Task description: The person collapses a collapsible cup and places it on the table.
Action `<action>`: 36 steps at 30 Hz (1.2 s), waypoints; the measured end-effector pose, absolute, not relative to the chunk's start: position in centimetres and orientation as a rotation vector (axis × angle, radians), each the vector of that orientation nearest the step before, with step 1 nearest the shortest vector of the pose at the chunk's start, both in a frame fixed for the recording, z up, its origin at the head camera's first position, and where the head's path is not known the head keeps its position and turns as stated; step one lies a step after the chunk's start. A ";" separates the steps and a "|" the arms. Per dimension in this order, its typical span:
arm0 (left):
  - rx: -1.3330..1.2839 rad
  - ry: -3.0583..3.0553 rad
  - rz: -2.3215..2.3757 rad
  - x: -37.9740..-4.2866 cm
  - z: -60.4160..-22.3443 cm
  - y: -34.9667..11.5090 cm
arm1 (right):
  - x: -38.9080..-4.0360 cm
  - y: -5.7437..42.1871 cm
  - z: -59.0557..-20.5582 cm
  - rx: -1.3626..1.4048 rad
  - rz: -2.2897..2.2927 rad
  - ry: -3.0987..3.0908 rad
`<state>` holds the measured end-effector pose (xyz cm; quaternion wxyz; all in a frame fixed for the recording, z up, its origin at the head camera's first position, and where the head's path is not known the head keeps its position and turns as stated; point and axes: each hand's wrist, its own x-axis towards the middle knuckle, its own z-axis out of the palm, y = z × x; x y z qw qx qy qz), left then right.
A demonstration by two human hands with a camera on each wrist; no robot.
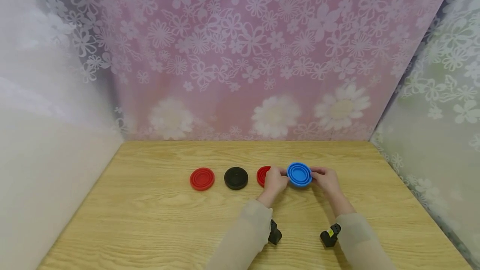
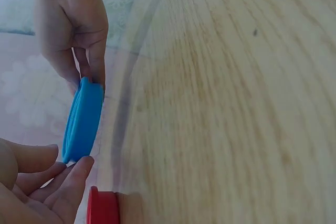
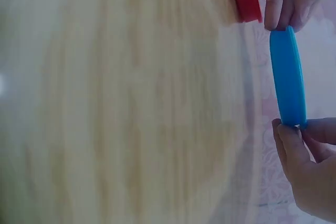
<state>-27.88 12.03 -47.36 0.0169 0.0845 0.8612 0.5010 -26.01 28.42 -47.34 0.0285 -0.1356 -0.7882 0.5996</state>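
A blue collapsible cup [image 1: 299,174], folded flat into concentric rings, is held between both hands just above the wooden table. My left hand [image 1: 276,181] pinches its left rim with thumb and fingertips. On the opposite side, my right hand [image 1: 327,180] pinches the rim the same way. The left wrist view shows the blue cup [image 2: 84,119] edge-on, its side tilted slightly and off the tabletop. From the right wrist, the blue cup [image 3: 287,77] spans the gap between the two hands. Partly hidden behind my left hand lies a red folded cup [image 1: 263,176].
Left of the hands, a black ringed disc [image 1: 236,178] and another red folded cup [image 1: 202,179] lie in a row on the wooden table [image 1: 157,228]. A pink floral curtain [image 1: 232,74] stands at the back edge, with pale sheets along both sides.
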 end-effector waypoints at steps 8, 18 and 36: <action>0.254 2.606 1.568 -28.0 -48.2 12.2 | -26.6 28.7 -48.0 -0.402 1.589 -2.636; 0.205 2.508 1.623 -28.2 -48.6 12.4 | -27.4 28.9 -48.7 -0.370 1.424 -2.720; 0.690 2.534 1.504 -27.3 -45.8 5.8 | -24.9 25.5 -44.5 0.072 0.921 -2.785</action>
